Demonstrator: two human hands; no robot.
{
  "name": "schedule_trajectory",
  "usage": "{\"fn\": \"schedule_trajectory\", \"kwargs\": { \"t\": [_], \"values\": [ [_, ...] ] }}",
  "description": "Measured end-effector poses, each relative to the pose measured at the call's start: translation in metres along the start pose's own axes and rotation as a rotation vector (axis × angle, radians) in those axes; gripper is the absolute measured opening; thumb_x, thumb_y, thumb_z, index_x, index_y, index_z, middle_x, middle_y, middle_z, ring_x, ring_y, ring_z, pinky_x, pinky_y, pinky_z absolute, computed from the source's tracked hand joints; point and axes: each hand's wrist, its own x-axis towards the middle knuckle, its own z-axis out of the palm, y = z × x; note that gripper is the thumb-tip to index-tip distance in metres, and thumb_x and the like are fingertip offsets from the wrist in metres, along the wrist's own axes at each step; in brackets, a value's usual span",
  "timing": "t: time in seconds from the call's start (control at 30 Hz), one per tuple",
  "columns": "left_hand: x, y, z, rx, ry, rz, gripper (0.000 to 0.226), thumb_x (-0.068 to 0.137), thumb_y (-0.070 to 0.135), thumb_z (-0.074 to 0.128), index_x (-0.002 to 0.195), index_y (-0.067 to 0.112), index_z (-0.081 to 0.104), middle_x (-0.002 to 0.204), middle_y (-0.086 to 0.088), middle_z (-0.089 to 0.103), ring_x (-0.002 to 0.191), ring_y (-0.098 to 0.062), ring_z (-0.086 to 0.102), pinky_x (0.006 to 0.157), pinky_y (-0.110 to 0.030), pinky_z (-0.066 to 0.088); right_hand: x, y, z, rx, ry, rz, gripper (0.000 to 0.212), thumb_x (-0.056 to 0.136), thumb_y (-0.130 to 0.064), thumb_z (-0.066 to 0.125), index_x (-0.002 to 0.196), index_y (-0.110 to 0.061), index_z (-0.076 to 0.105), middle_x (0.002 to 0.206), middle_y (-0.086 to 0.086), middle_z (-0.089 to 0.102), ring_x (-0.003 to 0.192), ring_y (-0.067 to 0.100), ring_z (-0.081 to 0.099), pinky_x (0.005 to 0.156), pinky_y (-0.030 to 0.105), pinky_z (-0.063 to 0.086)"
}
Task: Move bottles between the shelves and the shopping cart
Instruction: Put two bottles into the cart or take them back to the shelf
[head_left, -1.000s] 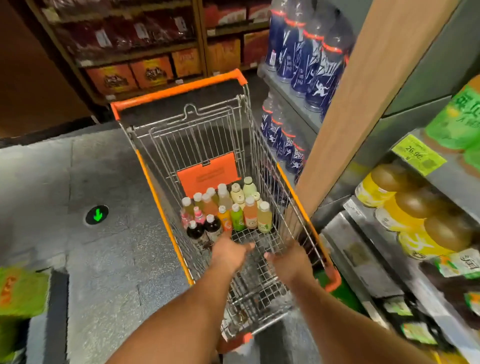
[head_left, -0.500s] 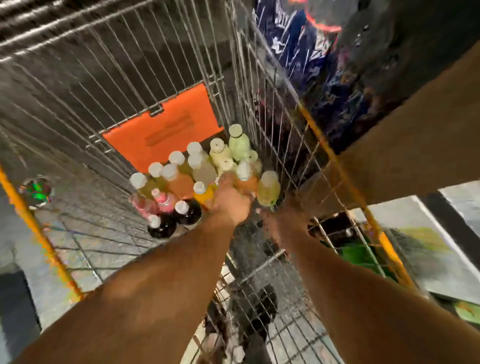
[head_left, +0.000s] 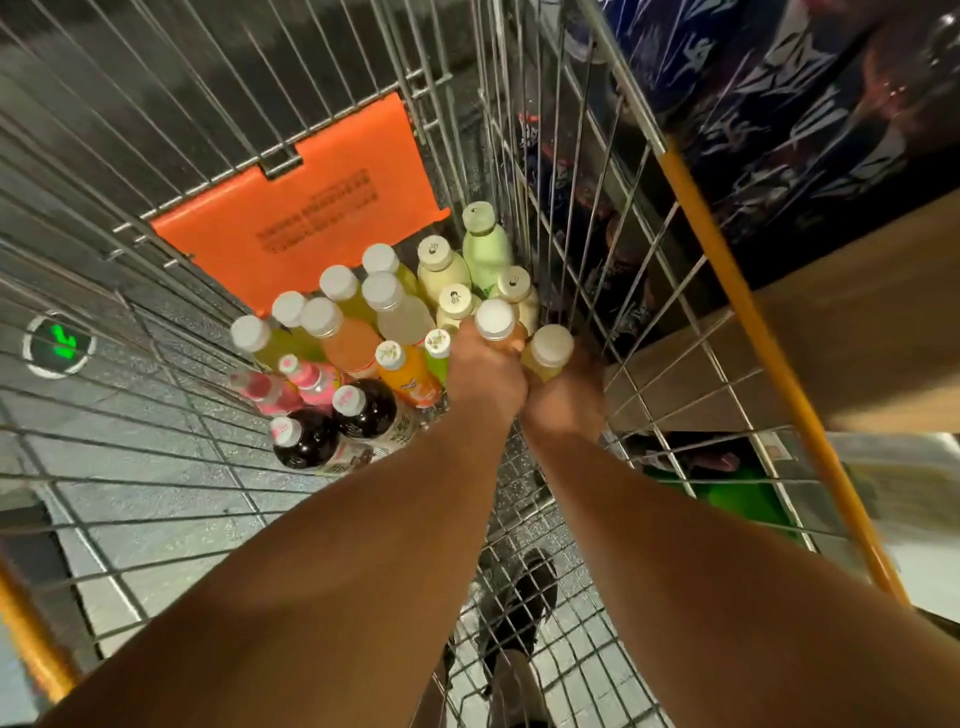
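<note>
Hands (head_left: 485, 371) lowered, gripping two bottles (head_left: 496, 325)

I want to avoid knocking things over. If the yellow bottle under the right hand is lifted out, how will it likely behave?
The yellow bottle looks full, so probably heavy for its size. It seems smooth plastic, so the right hand may slip without a firm grip. It stands tightly against the orange bottle held by the left hand, so lifting could nudge neighbours.
</note>
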Motion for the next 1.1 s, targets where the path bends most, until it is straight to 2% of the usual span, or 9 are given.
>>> {"fn": "schedule_trajectory", "kwargs": {
  "t": [0.07, 0.23, 0.33, 0.5, 0.6, 0.77, 0.87, 0.93, 1.1],
  "values": [
    [-0.003, -0.002, 0.002, 0.002, 0.032, -0.014, 0.035, 0.088, 0.022, 0.068, 0.121, 0.019, 0.055, 0.102, 0.006, 0.059, 0.094, -0.013, 0.051, 0.078, -0.020, 0.036, -0.004, 0.003, -0.001, -0.078, 0.015, -0.044, 0.048, 0.089, -0.030, 0.066, 0.131, -0.017, 0.049, 0.122, 0.008, 0.060, 0.111, 0.026, 0.058, 0.081, 0.025, 0.041],
    [-0.021, 0.002, -0.001, 0.022, 0.020, 0.011, 0.022, 0.086, 0.007, 0.066, 0.104, 0.019, 0.060, 0.077, 0.012, 0.055, 0.066, -0.003, 0.048, 0.054, -0.010, 0.035, -0.010, 0.019, -0.015, -0.021, -0.008, -0.128, 0.038, 0.092, -0.032, 0.063, 0.125, -0.017, 0.052, 0.110, 0.006, 0.065, 0.101, 0.026, 0.060, 0.075, 0.031, 0.044],
    [-0.038, 0.014, -0.016, 0.103, -0.049, 0.022, 0.028, 0.081, 0.004, 0.066, 0.105, 0.018, 0.065, 0.079, 0.014, 0.061, 0.064, 0.002, 0.051, 0.058, -0.012, 0.038, -0.024, 0.020, -0.031, -0.016, -0.022, -0.179, 0.039, 0.090, -0.033, 0.065, 0.120, -0.010, 0.055, 0.106, 0.011, 0.063, 0.098, 0.028, 0.060, 0.073, 0.031, 0.044],
    [-0.090, 0.058, -0.053, 0.156, -0.154, 0.064, 0.023, 0.082, 0.020, 0.052, 0.102, 0.014, 0.062, 0.096, -0.009, 0.068, 0.089, -0.029, 0.063, 0.077, -0.036, 0.055, -0.064, -0.008, -0.076, 0.033, 0.040, -0.170, 0.040, 0.086, -0.040, 0.069, 0.115, -0.016, 0.056, 0.094, -0.005, 0.056, 0.085, 0.016, 0.054, 0.066, 0.022, 0.033],
    [-0.122, 0.084, -0.077, 0.142, -0.156, 0.146, 0.018, 0.087, 0.005, 0.052, 0.083, 0.023, 0.056, 0.077, -0.001, 0.060, 0.075, -0.024, 0.057, 0.065, -0.012, 0.048, -0.093, -0.030, -0.110, 0.097, 0.087, -0.179, 0.046, 0.083, -0.036, 0.072, 0.120, -0.015, 0.055, 0.104, 0.000, 0.063, 0.095, 0.022, 0.062, 0.075, 0.025, 0.044],
    [-0.185, 0.114, -0.126, 0.205, -0.283, 0.264, 0.043, 0.089, -0.004, 0.056, 0.131, 0.006, 0.053, 0.117, -0.020, 0.063, 0.104, -0.038, 0.061, 0.084, -0.035, 0.048, -0.161, -0.057, -0.170, 0.190, 0.196, -0.219, 0.053, 0.083, -0.032, 0.070, 0.129, -0.014, 0.054, 0.120, 0.009, 0.063, 0.112, 0.030, 0.058, 0.091, 0.037, 0.047],
    [-0.239, 0.132, -0.160, 0.213, -0.240, 0.361, 0.017, 0.087, 0.029, 0.061, 0.100, 0.019, 0.057, 0.109, -0.008, 0.065, 0.091, -0.026, 0.059, 0.077, -0.031, 0.046, -0.223, -0.069, -0.210, 0.273, 0.289, -0.188, 0.046, 0.085, -0.030, 0.069, 0.127, -0.018, 0.055, 0.110, 0.001, 0.064, 0.106, 0.026, 0.058, 0.083, 0.028, 0.045],
    [-0.282, 0.139, -0.185, 0.139, -0.317, 0.404, 0.022, 0.076, 0.040, 0.062, 0.093, 0.025, 0.060, 0.103, -0.007, 0.068, 0.093, -0.027, 0.062, 0.084, -0.040, 0.053, -0.275, -0.074, -0.233, 0.293, 0.367, -0.175, 0.032, 0.086, -0.031, 0.068, 0.114, -0.019, 0.058, 0.089, -0.007, 0.059, 0.092, 0.022, 0.059, 0.070, 0.018, 0.043],
    [-0.375, 0.150, -0.247, 0.089, -0.526, 0.533, 0.018, 0.085, 0.013, 0.072, 0.101, 0.015, 0.064, 0.103, -0.012, 0.068, 0.098, -0.029, 0.063, 0.092, -0.043, 0.051, -0.406, -0.078, -0.281, 0.327, 0.585, -0.091, 0.029, 0.088, -0.034, 0.065, 0.108, -0.016, 0.056, 0.104, 0.012, 0.067, 0.099, 0.033, 0.060, 0.078, 0.031, 0.042]
  ]
}}
